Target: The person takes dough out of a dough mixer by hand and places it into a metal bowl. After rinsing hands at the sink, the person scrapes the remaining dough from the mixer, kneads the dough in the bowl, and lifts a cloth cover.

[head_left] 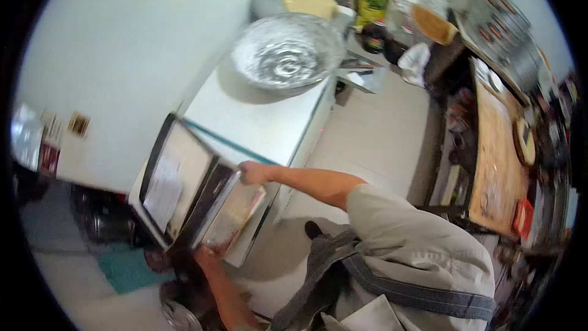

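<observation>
Blurred by motion, a pale panel with a dark frame (pixel 184 178) stands tilted at the near end of a white chest-like unit (pixel 251 116); it looks like a raised lid. A white printed sheet (pixel 164 193) is on its inner face. My right hand (pixel 257 173) is closed at the upper corner of its edge. My left hand (pixel 209 254) is closed at the lower corner, its fingers partly hidden. Between my hands is an opening with pale and reddish contents (pixel 233 217), too blurred to name.
A large shiny metal bowl (pixel 288 52) stands on the white unit's far part. Bottles (pixel 373 37) and bags are beyond it. At the right is a wooden worktop (pixel 499 159) with a round board (pixel 524 141). A teal mat (pixel 131 268) lies on the floor.
</observation>
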`<state>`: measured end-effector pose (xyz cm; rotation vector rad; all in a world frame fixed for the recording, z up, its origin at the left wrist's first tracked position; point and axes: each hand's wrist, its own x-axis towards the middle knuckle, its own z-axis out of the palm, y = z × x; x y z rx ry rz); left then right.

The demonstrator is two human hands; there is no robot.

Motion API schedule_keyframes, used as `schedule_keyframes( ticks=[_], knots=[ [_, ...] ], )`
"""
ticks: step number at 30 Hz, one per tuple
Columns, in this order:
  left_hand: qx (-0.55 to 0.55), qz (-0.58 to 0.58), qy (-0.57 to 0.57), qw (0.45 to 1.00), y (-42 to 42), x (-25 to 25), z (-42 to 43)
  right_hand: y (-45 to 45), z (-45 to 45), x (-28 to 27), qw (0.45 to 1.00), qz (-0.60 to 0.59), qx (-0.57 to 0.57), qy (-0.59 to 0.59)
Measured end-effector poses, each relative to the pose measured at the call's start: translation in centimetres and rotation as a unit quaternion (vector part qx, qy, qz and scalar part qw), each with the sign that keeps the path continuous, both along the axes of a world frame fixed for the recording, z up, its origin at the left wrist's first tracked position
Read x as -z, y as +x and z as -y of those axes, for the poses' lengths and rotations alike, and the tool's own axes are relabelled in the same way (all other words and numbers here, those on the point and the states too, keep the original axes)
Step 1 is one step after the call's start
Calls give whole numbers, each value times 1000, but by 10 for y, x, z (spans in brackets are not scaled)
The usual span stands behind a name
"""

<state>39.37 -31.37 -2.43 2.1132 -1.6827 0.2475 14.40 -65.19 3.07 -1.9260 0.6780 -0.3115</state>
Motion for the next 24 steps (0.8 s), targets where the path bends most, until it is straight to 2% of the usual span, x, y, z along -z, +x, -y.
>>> schedule_keyframes(
  ticks=[1, 2, 3, 5, 7, 8, 10, 11, 13, 14, 15, 17, 19, 20, 21, 22, 23, 24],
  knots=[
    [13, -115, 43, 992, 9, 3, -4, -5, 4, -15, 997, -17, 5, 74],
    [14, -116, 42, 992, 2, 4, -7, -2, 5, -9, 998, -11, 1, 63],
    [5, -126, 50, 991, -2, 0, 7, -2, 7, 4, 997, 47, 5, 63],
    [-61, -165, 67, 982, -3, 0, 6, -16, 13, -18, 994, -20, -21, 109],
    [-126, -204, 96, 966, -6, -12, 21, -27, 7, -7, 985, 140, 25, 101],
    [-151, -212, 109, 959, -14, -24, 24, -46, 7, -5, 981, 152, 33, 115],
    [-208, -234, 122, 942, -13, -21, 25, -75, 4, -18, 988, 151, -24, 7],
    [-235, -235, 126, 935, -31, -37, 30, -113, 8, -32, 986, 163, -20, 17],
    [-290, -240, 123, 918, -46, -32, 28, -169, 11, -40, 987, -22, -121, 104],
    [-321, -226, 111, 913, -82, -49, 31, -220, 20, -24, 985, 2, -135, 108],
    [-349, -224, 99, 905, -95, -40, 28, -243, 23, 6, 985, 3, -141, 101],
    [-411, -186, 65, 890, -161, -42, 26, -364, 44, 30, 980, -57, -84, 171],
    [-450, -196, 58, 870, -219, -20, 21, -429, 44, 53, 978, -80, 14, 193],
    [-459, -223, 83, 856, -264, -18, 32, -514, 51, 73, 948, -136, 78, 277],
    [-463, -284, 117, 831, -284, 2, 33, -532, 51, 66, 957, -134, 81, 243],
    [-462, -379, 172, 784, -301, 24, 38, -569, 49, 74, 938, -151, 146, 276],
    [-438, -481, 256, 715, -330, 35, 54, -624, 53, 86, 910, -163, 208, 320],
    [-377, -531, 324, 686, -346, 50, 69, -640, 56, 85, 910, -164, 208, 320]
  ],
)
